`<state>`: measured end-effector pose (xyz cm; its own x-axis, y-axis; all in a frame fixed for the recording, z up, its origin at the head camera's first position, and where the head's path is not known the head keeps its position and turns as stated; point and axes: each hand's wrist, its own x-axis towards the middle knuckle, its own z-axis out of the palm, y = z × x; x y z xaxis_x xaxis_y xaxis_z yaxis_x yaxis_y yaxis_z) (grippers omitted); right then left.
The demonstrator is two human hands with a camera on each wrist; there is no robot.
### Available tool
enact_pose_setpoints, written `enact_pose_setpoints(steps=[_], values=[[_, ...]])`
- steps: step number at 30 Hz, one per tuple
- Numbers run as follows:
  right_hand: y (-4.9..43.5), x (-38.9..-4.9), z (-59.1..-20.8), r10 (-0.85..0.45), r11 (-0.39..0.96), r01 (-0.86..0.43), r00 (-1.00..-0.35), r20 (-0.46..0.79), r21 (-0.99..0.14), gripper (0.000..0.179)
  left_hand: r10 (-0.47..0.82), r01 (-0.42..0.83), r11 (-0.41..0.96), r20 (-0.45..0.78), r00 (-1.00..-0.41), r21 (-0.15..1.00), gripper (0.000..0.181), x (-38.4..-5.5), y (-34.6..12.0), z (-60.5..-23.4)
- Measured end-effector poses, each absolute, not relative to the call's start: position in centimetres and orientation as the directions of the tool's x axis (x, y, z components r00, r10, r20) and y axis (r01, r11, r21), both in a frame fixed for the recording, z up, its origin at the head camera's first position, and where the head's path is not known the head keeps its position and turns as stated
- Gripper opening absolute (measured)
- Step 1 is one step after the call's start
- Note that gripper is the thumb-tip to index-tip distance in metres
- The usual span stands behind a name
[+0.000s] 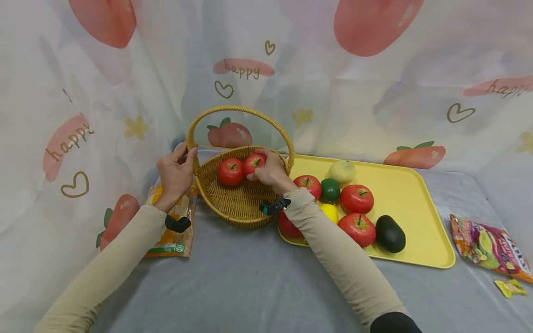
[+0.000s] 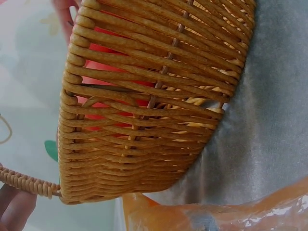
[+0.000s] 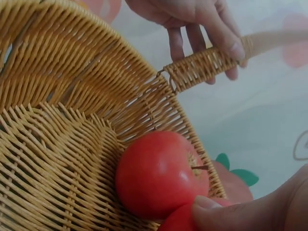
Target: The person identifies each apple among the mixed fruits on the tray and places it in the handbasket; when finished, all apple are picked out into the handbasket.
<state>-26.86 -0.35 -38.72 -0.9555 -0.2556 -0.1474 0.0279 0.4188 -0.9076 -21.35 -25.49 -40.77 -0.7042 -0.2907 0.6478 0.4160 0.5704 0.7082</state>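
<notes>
A wicker basket (image 1: 241, 203) with a tall arched handle stands on the grey cloth, tilted toward me in the head view. My left hand (image 1: 176, 175) grips the handle near its left base; the right wrist view shows the fingers wrapped round the woven handle (image 3: 202, 66). Inside the basket, one red apple (image 1: 231, 172) rests against the far wall. My right hand (image 1: 271, 172) reaches in over the right rim and holds a second red apple (image 1: 254, 163) beside it, thumb on its near side. In the left wrist view, red shows through the basket's weave.
Right of the basket lies a yellow tray (image 1: 412, 208) with several red apples, an avocado (image 1: 390, 234), a green fruit (image 1: 330, 190), a yellow fruit (image 1: 330, 212) and a pale round one (image 1: 342, 171). Snack bags lie left (image 1: 183, 236) and right (image 1: 489, 245), near a small yellow packet (image 1: 510, 287).
</notes>
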Motion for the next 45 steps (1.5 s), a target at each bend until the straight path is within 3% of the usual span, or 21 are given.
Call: enact_pose_setpoints(steps=[18,36,45], values=[[-0.6,-27.8,-39.5,-0.198,0.465,0.078,-0.962,-0.19,-0.882,0.083,-0.293,0.409,0.577,0.646,-0.705,0.707,0.032,-21.5,-25.3,-40.5],[-0.2,-27.6,-39.3,-0.225,0.461,0.099,-0.948,-0.224,-0.882,0.087,-0.283,0.436,0.567,0.663,-0.693,0.699,0.031,-21.6,-25.1,-40.2],[-0.4,-26.7,-39.5,-0.25,0.48,0.072,-0.944,-0.215,-0.875,0.097,-0.286,0.412,0.562,0.636,-0.717,0.717,0.033,-21.2,-25.5,-40.8]])
